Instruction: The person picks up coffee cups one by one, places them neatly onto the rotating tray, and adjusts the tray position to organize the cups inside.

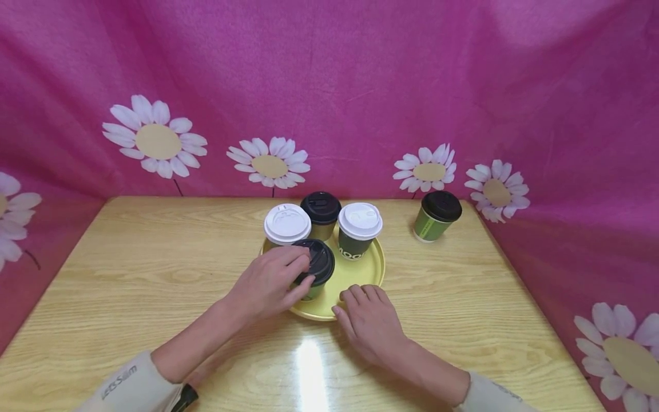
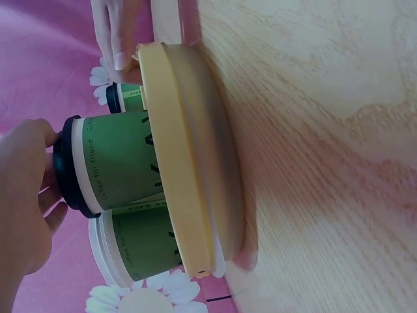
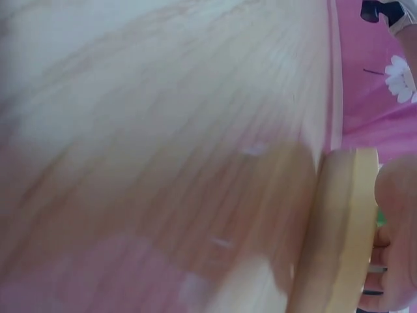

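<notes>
My left hand [image 1: 270,280] grips the black lid of a green paper coffee cup [image 2: 120,160], thumb on the near side and fingers over the top. The cup stands at the front left of a round yellow tray [image 1: 355,280]. My right hand [image 1: 370,320] is at the tray's front right rim, its fingers loosely bent over the edge with nothing held. Behind the gripped cup, the tray bears a white-lidded cup [image 1: 287,222] at left, a black-lidded brown cup [image 1: 321,207] at back and a white-lidded dark cup [image 1: 359,222] at right.
Another green cup [image 1: 432,224] with a black lid stands on the wooden table [image 1: 170,274] at the back right, away from the tray. A pink cloth [image 1: 340,86] with large daisies hangs behind and along both sides of the table.
</notes>
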